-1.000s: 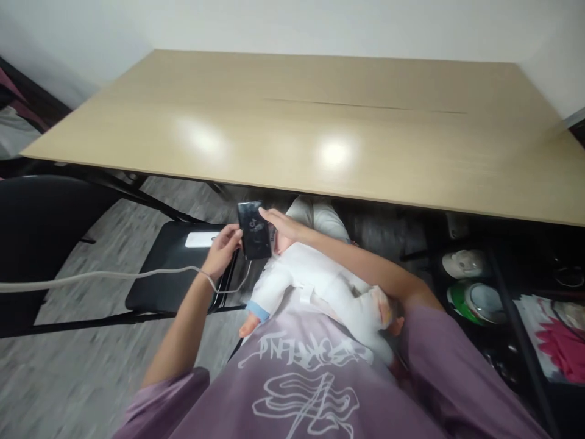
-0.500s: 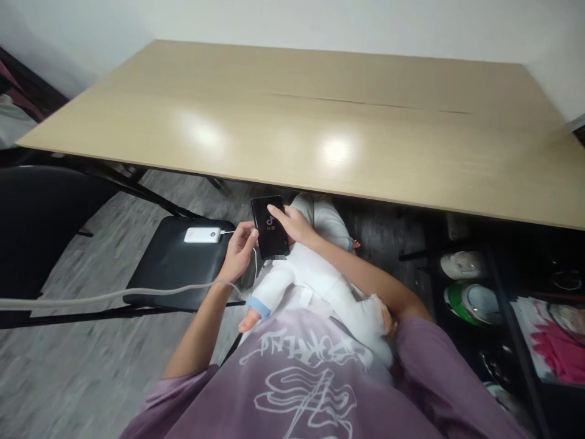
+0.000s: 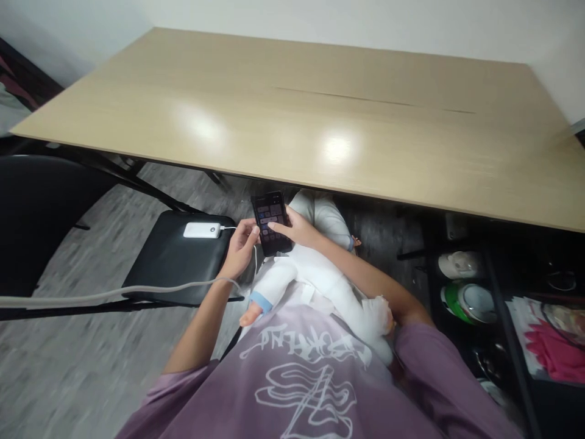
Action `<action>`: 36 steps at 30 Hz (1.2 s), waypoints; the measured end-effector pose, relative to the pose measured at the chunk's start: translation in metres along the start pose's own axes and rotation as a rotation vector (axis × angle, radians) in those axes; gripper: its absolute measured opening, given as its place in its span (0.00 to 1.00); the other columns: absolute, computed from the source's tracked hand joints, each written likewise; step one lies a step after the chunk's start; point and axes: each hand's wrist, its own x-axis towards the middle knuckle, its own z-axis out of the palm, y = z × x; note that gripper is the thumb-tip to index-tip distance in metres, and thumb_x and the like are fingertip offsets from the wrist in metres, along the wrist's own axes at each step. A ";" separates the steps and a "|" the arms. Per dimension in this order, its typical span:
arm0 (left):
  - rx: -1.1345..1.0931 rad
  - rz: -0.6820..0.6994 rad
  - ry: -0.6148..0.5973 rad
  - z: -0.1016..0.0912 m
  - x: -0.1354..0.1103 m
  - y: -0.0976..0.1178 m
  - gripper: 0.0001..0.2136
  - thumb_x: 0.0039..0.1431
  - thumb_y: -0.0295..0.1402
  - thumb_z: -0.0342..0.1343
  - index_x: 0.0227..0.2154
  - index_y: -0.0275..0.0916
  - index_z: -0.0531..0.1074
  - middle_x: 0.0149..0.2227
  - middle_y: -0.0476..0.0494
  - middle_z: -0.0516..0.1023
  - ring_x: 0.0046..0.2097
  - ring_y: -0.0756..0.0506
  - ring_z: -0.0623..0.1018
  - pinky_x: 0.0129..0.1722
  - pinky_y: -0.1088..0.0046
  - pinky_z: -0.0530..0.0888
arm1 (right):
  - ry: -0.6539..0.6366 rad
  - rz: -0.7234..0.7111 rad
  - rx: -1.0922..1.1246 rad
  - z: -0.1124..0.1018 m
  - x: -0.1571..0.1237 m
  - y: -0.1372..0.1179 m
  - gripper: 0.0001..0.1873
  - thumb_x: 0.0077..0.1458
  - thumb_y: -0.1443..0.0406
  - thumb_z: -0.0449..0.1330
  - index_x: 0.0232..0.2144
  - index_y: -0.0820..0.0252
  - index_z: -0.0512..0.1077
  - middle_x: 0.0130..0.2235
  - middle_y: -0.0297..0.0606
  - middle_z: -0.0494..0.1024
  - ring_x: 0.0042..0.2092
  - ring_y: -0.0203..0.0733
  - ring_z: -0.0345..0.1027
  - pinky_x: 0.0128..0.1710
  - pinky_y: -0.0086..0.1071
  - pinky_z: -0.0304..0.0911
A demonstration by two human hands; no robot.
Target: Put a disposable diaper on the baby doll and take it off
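Observation:
A black smartphone (image 3: 273,228) is held upright over my lap, its screen lit with a dark panel of small icons. My left hand (image 3: 241,247) is closed on its left edge. From the other side my right hand (image 3: 298,228) grips the phone, with the thumb lying on the screen. Across my lap rests what looks like a baby doll (image 3: 320,274), in white clothes with blue cuffs; its head is not visible. A thin white cable (image 3: 255,262) hangs below my left hand.
A white power bank (image 3: 202,230) with a cable plugged in lies on a black chair (image 3: 178,262) at my left. The wooden table (image 3: 274,134) stands in front. A dark shelf at right holds a green-and-white container (image 3: 470,302) and pink cloth (image 3: 553,347). A thick grey cord (image 3: 114,294) crosses the left side.
The phone's screen has gone from a dark logo page to a panel of icons. My right thumb has moved down the screen. Both hands keep hold of the phone.

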 end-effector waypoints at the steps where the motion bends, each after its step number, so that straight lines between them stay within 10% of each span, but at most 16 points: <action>1: 0.002 0.000 0.001 0.000 0.000 0.000 0.22 0.70 0.56 0.67 0.51 0.44 0.78 0.46 0.44 0.82 0.42 0.46 0.80 0.44 0.71 0.79 | -0.001 -0.002 -0.011 0.000 0.000 0.001 0.30 0.62 0.48 0.72 0.59 0.54 0.72 0.57 0.40 0.84 0.59 0.51 0.79 0.63 0.46 0.76; 36: -0.048 0.014 -0.059 -0.001 -0.001 -0.003 0.23 0.66 0.53 0.72 0.54 0.46 0.76 0.48 0.43 0.81 0.51 0.42 0.82 0.50 0.67 0.81 | -0.037 0.014 -0.028 -0.002 -0.002 -0.007 0.36 0.52 0.54 0.77 0.58 0.55 0.70 0.59 0.45 0.83 0.62 0.55 0.78 0.68 0.51 0.74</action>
